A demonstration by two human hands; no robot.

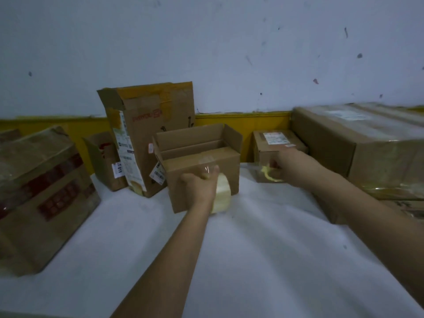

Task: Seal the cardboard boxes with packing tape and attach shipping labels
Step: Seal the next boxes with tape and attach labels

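White sheeting covers the work surface (252, 249), with cardboard boxes ranged along its far edge against a pale wall with a yellow base band. Centre of that row: a small plain brown cardboard box (204, 161) with its top flaps standing open. The left hand (200, 188) grips a roll of clear, pale-yellow packing tape (222, 193) held against the front face of this box, fingers curled round the roll. The right hand (283, 165) is stretched out to the right of the open box, pinching a crumpled, yellowish pulled end of tape (269, 174).

Behind the open box on its left stands a tall worn cardboard box (151, 125) with yellow tape remnants, red printed lettering seen upside down and not legible, and white barcode labels on its side. A low labelled cardboard box (275, 141) sits behind the right hand; its label text is too blurred to read. A large tape-wrapped cardboard box (367, 143) occupies the right edge, and a brown box with dark red printed panels (41, 191) the left edge.
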